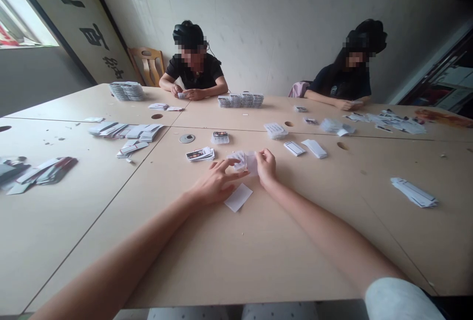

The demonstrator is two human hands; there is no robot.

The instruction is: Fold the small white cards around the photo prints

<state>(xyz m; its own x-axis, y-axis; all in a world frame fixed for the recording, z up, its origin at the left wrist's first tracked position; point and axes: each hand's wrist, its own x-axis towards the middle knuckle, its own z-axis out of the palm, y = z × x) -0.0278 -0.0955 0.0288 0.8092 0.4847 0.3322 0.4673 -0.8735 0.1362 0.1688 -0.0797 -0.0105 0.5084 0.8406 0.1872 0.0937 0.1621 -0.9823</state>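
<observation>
My right hand [266,166] is closed on the right edge of a translucent plastic case [252,163] that seems to lie unfolded. My left hand [218,181] has its fingers stretched over the left part of this case, where small whitish contents show. Whether the fingertips touch them I cannot tell. Just below the left fingers, a blank white card [238,197] lies flat on the table. Beyond the left hand there is a small stack of printed cards [200,154]. A filled clear case with a dark picture [220,137] sits behind that stack.
Across the wooden table [236,256] sit two people, one at left [194,76], one at right [345,81], both handling small cards. Stacked cases [241,100], piled cards [125,130], folded white strips [414,193] and cable holes [342,146] are spread about.
</observation>
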